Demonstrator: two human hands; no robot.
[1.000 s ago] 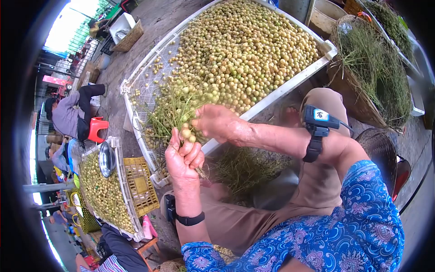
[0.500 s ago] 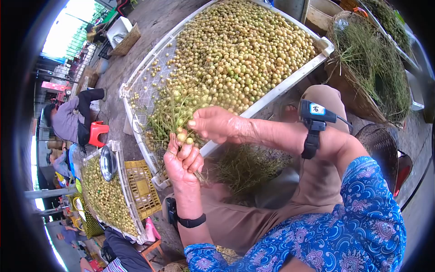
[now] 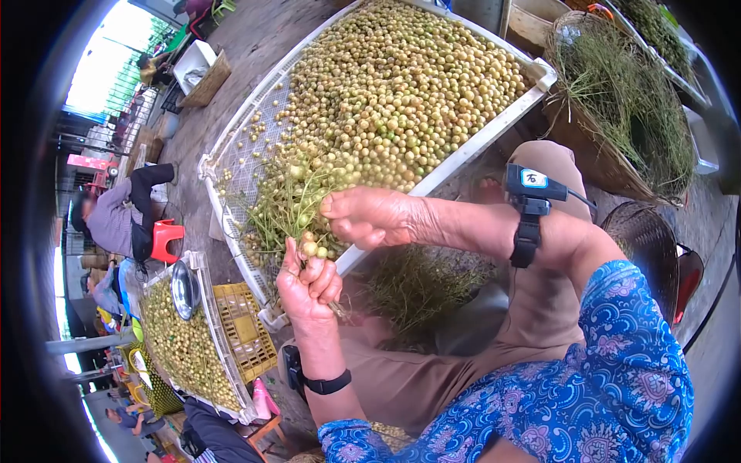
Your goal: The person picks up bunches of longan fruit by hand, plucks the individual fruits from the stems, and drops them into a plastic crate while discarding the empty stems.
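My left hand (image 3: 310, 284) is closed round a bunch of thin green stems (image 3: 287, 202) that carry small round yellow-green fruits (image 3: 310, 248). Just above and to the right, my right hand (image 3: 369, 217) has its fingers curled together beside the stems; what lies between its fingertips, if anything, is too small to make out. Behind both hands stands a white mesh tray (image 3: 469, 151) with a heap of loose round fruits (image 3: 409, 92).
Stripped stems (image 3: 421, 289) lie below my right forearm. A wicker basket (image 3: 575, 143) of stems stands at the upper right. On the left are a yellow crate (image 3: 241, 328), a second fruit tray (image 3: 224, 339), a red stool (image 3: 165, 241) and a seated person (image 3: 116, 220).
My right hand has shifted slightly away from the fruits in my left hand, which now sits a little lower. The view has moved slightly.
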